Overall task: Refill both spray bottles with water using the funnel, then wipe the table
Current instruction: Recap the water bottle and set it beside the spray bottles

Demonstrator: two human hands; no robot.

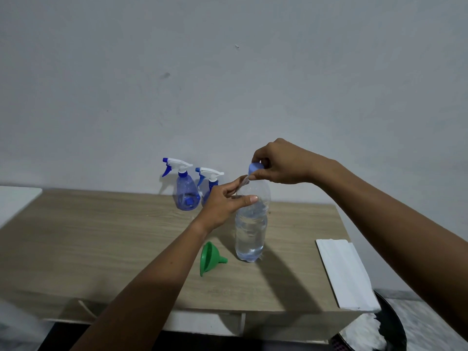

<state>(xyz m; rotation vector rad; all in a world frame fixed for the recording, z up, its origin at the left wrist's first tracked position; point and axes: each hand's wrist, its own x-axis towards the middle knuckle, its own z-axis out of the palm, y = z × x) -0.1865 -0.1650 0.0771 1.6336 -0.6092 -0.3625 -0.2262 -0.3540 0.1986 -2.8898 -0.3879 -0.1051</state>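
Water bottle upright on table, mid-right. Left hand wrapped round its shoulder; right hand fingers pinching blue cap. Likely thin-walled, heavy with water, prone to buckle — better held low at the ribbed waist. Green funnel lying just beside. Two spray bottles behind, heads on — unobstructed. White cloth at right edge.

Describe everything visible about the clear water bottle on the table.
The water bottle is clear, ribbed plastic, standing upright on the wooden table just right of the green funnel. Water fills roughly its lower two thirds; the shoulder looks empty. The left hand grips its upper body, while the right hand pinches the light blue cap at the top. Whether the cap is already loose cannot be told.
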